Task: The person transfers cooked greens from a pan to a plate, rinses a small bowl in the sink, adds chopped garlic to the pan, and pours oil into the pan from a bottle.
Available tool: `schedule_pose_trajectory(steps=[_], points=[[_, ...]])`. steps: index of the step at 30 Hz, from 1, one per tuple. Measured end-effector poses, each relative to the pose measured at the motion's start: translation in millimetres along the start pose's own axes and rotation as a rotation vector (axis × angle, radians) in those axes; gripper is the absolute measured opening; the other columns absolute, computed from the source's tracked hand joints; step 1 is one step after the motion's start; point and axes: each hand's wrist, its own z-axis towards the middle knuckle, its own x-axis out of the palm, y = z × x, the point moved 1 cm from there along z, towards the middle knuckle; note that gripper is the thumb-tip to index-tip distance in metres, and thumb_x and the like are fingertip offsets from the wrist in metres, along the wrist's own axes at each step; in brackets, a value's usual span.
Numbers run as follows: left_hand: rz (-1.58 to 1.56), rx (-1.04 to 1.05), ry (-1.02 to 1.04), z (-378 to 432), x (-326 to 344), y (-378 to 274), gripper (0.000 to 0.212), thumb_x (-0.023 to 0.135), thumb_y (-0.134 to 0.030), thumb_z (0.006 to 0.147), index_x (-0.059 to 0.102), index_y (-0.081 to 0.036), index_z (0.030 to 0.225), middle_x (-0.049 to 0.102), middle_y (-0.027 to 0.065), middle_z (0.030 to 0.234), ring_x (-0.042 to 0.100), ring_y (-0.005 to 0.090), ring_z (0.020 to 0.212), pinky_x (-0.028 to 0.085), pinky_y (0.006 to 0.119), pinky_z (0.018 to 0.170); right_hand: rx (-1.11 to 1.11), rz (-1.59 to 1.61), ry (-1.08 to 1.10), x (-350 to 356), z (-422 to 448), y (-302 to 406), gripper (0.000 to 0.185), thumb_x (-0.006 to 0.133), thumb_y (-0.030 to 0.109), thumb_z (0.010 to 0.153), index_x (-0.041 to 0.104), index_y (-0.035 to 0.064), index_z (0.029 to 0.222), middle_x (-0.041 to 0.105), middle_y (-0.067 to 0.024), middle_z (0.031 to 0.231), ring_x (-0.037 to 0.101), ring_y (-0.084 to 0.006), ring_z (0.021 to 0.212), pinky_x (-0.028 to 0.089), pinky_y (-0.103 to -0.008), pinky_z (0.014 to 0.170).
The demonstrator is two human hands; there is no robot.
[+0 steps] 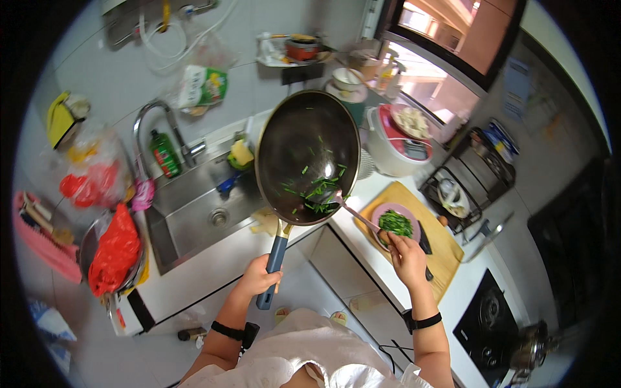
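My left hand [262, 276] grips the blue-grey handle of a dark frying pan [303, 140], held up in front of the counter corner and tilted. Chopped green stems [320, 191] lie mostly at the pan's lower right, with a few bits scattered on its inside. In my right hand [403, 254] is the handle of a cooking spatula [358, 214], its head among the greens in the pan. Below that hand, a pink plate [412, 216] of chopped greens [395, 223] rests on a wooden cutting board [449, 257]. A dark-handled knife [425, 240] lies beside the plate, partly hidden.
Left of the pan is a steel sink [194, 220] with a curved faucet [167, 109] and a green bottle [165, 154]. A rice cooker [393, 150] carries a plate of pale food [411, 121]. Rightward stand a black rack [478, 174] and a gas stove [487, 315].
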Motion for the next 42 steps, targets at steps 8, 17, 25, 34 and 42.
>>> schedule_pose_trajectory(steps=[8, 17, 25, 34, 42], points=[[0.082, 0.002, 0.248, 73.3, 99.6, 10.4, 0.015, 0.060, -0.002, 0.078, 0.050, 0.001, 0.089, 0.055, 0.0067, 0.067, 0.056, 0.0158, 0.049, 0.049, 0.032, 0.045, 0.314, -0.166, 0.006, -54.1, -71.7, -73.3, 0.026, 0.062, 0.016, 0.081, 0.066, 0.0135, 0.107, 0.066, -0.0080, 0.091, 0.061, -0.0293, 0.084, 0.050, -0.0387, 0.071], [0.227, 0.031, 0.271, 106.5, 134.5, 28.4, 0.015, 0.062, -0.007, 0.078, 0.051, 0.000, 0.085, 0.055, 0.0075, 0.064, 0.056, 0.0154, 0.048, 0.048, 0.032, 0.045, 0.404, -0.269, -0.042, -84.8, -118.1, -88.0, 0.026, 0.063, 0.015, 0.080, 0.066, 0.0136, 0.105, 0.064, -0.0066, 0.085, 0.061, -0.0282, 0.079, 0.049, -0.0380, 0.067], [0.385, 0.108, 0.207, 111.1, 137.1, 30.7, 0.018, 0.066, -0.012, 0.075, 0.053, 0.000, 0.081, 0.057, 0.0080, 0.060, 0.058, 0.0173, 0.049, 0.046, 0.033, 0.047, 0.356, -0.437, -0.190, -58.1, -74.7, -103.7, 0.023, 0.060, 0.013, 0.080, 0.065, 0.0129, 0.103, 0.063, -0.0074, 0.081, 0.061, -0.0269, 0.078, 0.049, -0.0381, 0.066], [0.431, 0.132, 0.191, 113.7, 133.8, 28.7, 0.017, 0.066, -0.012, 0.076, 0.054, 0.000, 0.082, 0.056, 0.0078, 0.058, 0.059, 0.0174, 0.048, 0.046, 0.032, 0.047, 0.483, -0.294, -0.022, -87.3, -121.0, -76.3, 0.023, 0.061, 0.017, 0.082, 0.066, 0.0118, 0.104, 0.065, -0.0087, 0.080, 0.062, -0.0284, 0.076, 0.050, -0.0391, 0.063], [0.454, 0.176, 0.191, 115.6, 142.1, 25.8, 0.017, 0.065, -0.011, 0.077, 0.053, -0.001, 0.083, 0.055, 0.0064, 0.058, 0.057, 0.0154, 0.047, 0.046, 0.031, 0.046, 0.472, -0.057, -0.023, -81.8, -98.5, -87.7, 0.022, 0.062, 0.014, 0.082, 0.066, 0.0087, 0.103, 0.066, -0.0102, 0.084, 0.062, -0.0309, 0.078, 0.050, -0.0383, 0.069]])
